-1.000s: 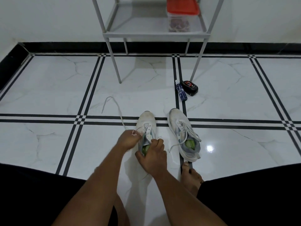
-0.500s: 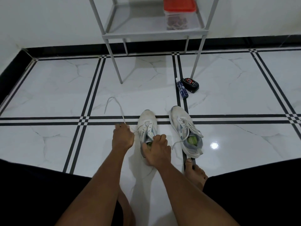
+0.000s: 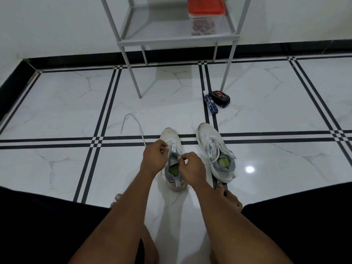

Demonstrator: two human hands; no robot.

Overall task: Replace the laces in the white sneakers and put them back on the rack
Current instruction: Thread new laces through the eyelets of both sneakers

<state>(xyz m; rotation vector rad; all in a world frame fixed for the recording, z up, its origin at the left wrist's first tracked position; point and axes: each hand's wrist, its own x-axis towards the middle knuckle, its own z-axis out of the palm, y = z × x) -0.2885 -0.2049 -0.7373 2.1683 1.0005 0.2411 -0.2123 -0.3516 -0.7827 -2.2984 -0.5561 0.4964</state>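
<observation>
1. While the person is sitting on the tiled floor [image 3: 57,103], both hands are working over the left sneaker [image 3: 172,149] at lower centre of the frame; the right sneaker [image 3: 215,149] is standing just beside it, to its right, laces still threaded.
2. Left hand [image 3: 153,159]: fingers curled, pinching the white lace [image 3: 133,121] near the upper eyelets. Half a second ago this hand was lying out to the left of the shoe; it is now coming back in over the tongue.
3. Right hand [image 3: 190,166]: fingers curled, pinching at the tongue or lace by the collar; exactly which, I cannot tell. Earlier it was pressing on the heel opening; it is now lifting to the eyelet area.
4. Lace: its free end is trailing up and left across the floor in a loop, well apart from the shoe.
5. Judgement: the lace appears to be coming out of the left sneaker row by row, so the task is sitting in its early unlacing stage; the right sneaker is untouched.
6. Metal rack [image 3: 177,40], upper centre: holding a clear container with red lid [image 3: 205,14]; no sneakers on it yet.
7. Dark tube [image 3: 211,103] and black tin [image 3: 221,97] are lying by the rack's right front leg.
</observation>
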